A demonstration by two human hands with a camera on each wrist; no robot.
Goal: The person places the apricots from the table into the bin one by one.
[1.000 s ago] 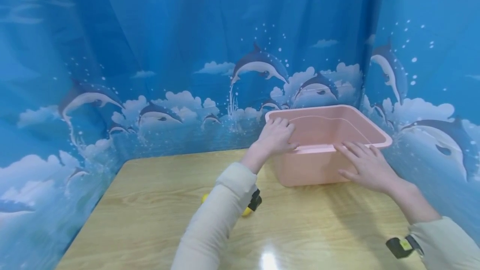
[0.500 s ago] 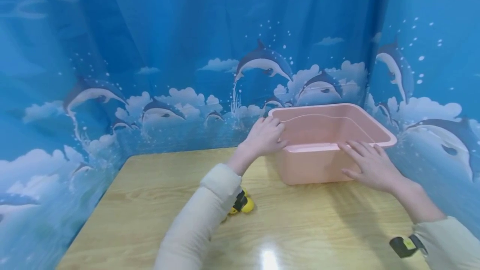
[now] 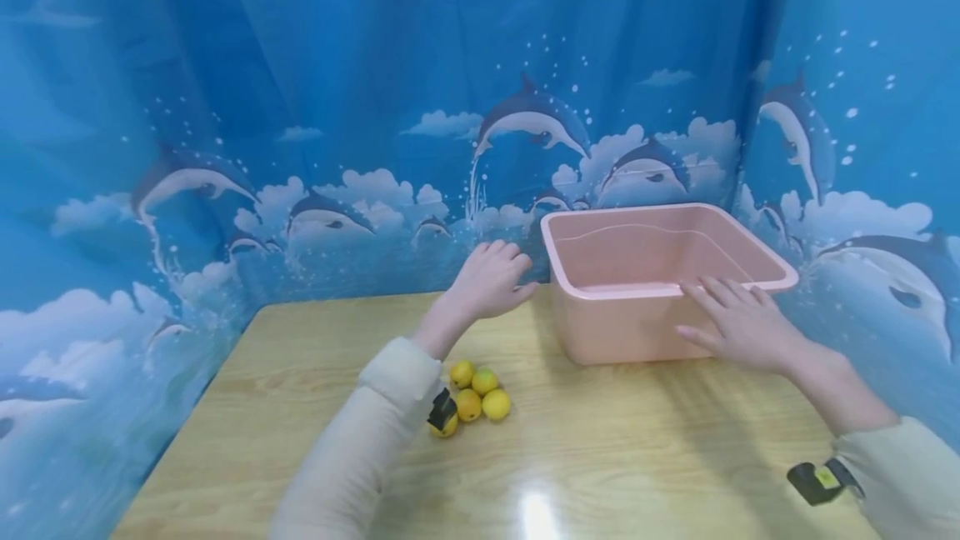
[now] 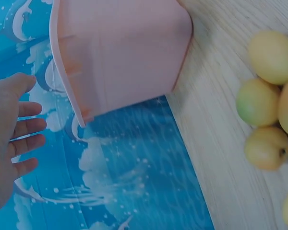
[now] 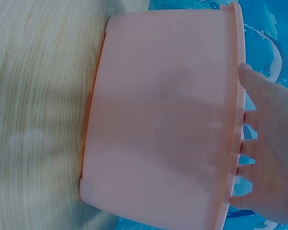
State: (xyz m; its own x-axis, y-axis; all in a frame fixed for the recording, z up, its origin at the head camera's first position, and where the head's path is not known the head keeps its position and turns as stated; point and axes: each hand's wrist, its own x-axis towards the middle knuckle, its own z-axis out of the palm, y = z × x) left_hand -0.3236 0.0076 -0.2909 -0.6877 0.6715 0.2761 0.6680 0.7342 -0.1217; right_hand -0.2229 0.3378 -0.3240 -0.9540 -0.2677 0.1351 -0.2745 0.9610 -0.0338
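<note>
A pink plastic storage bin (image 3: 622, 327) stands upright on the table, its open top upward. My left hand (image 3: 491, 280) hovers just left of the bin, apart from it and holding nothing; in the left wrist view its fingers (image 4: 31, 126) are loosely extended. At the bin's near rim, toward the right, is my right hand (image 3: 750, 332), with fairly straight fingers over the rim. In the right wrist view its thumb (image 5: 252, 79) lies against the rim; the other fingertips are partly hidden behind it. Several round yellow fruits (image 3: 468, 405) lie clustered near my left forearm.
The wood-grain table (image 3: 315, 382) ends at a blue curtain (image 3: 360, 107) printed with dolphins, which hangs behind and at both sides. The bin stands close to the table's back right. Dark wrist cameras (image 3: 817, 482) are strapped at the sleeves.
My left hand has let go of the bin's left rim and moved left, away from it. The fruits under that forearm have come into sight. My right hand has stayed at the near rim.
</note>
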